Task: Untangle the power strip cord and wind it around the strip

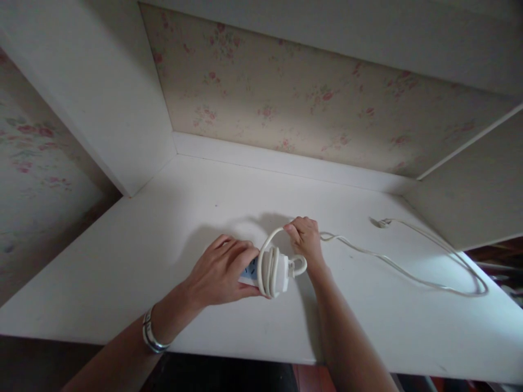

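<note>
My left hand [226, 267] grips a white power strip [283, 275] with a blue socket face, holding it above the white desktop. Several turns of white cord [269, 272] are wound around the strip's right end, and a short loop leaves that end. My right hand [305, 237] is closed on the cord just right of the strip. From there the loose cord runs right across the surface, bends back near the right edge, and ends at a plug [383, 223] lying on the desktop. The left palm side and part of the strip are hidden by my fingers.
The white desktop [163, 218] has a low back ledge [286, 163] against floral wallpaper [265, 103]. White panels stand at the left [93, 98] and right [482, 179]. The front edge of the desktop runs just below my forearms. A silver bracelet [150, 332] circles my left wrist.
</note>
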Available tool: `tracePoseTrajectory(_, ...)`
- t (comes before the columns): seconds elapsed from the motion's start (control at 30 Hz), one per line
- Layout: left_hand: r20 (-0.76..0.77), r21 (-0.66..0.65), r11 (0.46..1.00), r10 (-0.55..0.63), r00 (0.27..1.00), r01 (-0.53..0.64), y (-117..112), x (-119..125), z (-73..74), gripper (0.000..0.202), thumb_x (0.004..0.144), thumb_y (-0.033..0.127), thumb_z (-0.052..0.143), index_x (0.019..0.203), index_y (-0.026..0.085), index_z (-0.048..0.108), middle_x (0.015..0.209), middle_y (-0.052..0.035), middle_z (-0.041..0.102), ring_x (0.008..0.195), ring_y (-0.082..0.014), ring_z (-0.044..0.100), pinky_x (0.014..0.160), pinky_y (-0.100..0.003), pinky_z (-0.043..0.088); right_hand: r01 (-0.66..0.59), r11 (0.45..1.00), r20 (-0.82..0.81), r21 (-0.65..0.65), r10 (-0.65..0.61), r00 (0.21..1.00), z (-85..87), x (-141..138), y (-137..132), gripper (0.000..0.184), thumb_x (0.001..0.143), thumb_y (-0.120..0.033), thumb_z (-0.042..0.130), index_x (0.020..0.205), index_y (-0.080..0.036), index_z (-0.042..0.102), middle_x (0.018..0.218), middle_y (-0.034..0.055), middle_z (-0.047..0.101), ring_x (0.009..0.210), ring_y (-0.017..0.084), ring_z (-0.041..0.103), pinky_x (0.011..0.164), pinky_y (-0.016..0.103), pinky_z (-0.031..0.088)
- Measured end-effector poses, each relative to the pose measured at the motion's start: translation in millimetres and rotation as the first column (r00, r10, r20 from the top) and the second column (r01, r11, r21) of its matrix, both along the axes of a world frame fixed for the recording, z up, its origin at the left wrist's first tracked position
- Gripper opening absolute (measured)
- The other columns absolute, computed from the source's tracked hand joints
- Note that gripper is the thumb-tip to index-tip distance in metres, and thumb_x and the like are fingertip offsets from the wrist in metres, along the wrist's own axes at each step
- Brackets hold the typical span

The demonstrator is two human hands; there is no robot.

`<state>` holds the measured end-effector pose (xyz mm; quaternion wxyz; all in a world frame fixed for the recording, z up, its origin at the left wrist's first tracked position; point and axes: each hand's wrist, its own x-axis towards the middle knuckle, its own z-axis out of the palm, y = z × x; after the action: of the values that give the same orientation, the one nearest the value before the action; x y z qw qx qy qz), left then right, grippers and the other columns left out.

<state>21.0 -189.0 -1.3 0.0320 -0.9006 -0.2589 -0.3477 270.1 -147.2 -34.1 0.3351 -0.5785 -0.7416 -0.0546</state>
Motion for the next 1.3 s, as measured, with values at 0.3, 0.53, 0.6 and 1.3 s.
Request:
tracePoseTrajectory(0.3,-0.059,-0.06,0.993,0.1,0.993,-0.103,0.5,-2.3,0.9,0.068,0.084,0.064,0.048,0.132,0.017,0.037,0.11,-0.0157,0.062,0.098,-0.0275,0.06,0.083,-0.042,0.049,0.062,0.988,0.025,-0.141,-0.059,0.998,-7.7,0.0,8.3,0.046,0.1,-0.038,0.03,0.067,-0.019,0.056,0.065,0.0012,0.057,0.064,0.015,0.048,0.066,0.027,0.031)
tracePoseTrajectory(0.53,-0.038,-0.099,0.978,0.182,0.983,-0.184,0.2,-2.1,1.1,0.063,0.086,0.056,0.051,0.133,0.017,0.037,0.112,-0.0154,0.06,0.099,-0.0284,0.058,0.083,-0.044,0.049,0.037,0.957,0.209,-0.286,0.025,0.978,-5.9,-13.0,1.0,0.035,0.1,-0.03,0.032,0.084,-0.018,0.061,0.077,0.0042,0.064,0.075,0.016,0.057,0.066,0.027,0.032)
tracePoseTrajectory(0.6,-0.028,-0.137,0.949,0.283,0.959,-0.284,3.3,-2.5,2.7,0.06,0.084,0.058,0.052,0.128,0.018,0.042,0.11,-0.014,0.061,0.098,-0.028,0.058,0.082,-0.043,0.049,0.005,0.934,0.222,-0.356,0.079,0.972,-3.1,-21.2,-4.6,0.032,0.099,-0.027,0.033,0.087,-0.019,0.061,0.08,0.0043,0.066,0.071,0.015,0.058,0.062,0.026,0.031)
tracePoseTrajectory(1.3,-0.243,-0.191,0.812,0.505,0.828,-0.552,16.7,-2.2,-0.6,0.046,0.093,0.043,0.042,0.134,0.02,0.043,0.108,-0.0117,0.059,0.097,-0.0259,0.057,0.085,-0.04,0.045,-0.378,0.888,0.366,0.262,0.271,0.89,32.4,-40.3,-43.8,0.011,0.086,-0.023,0.068,0.096,-0.019,0.062,0.074,-0.0011,0.067,0.064,0.011,0.052,0.071,0.031,0.033)
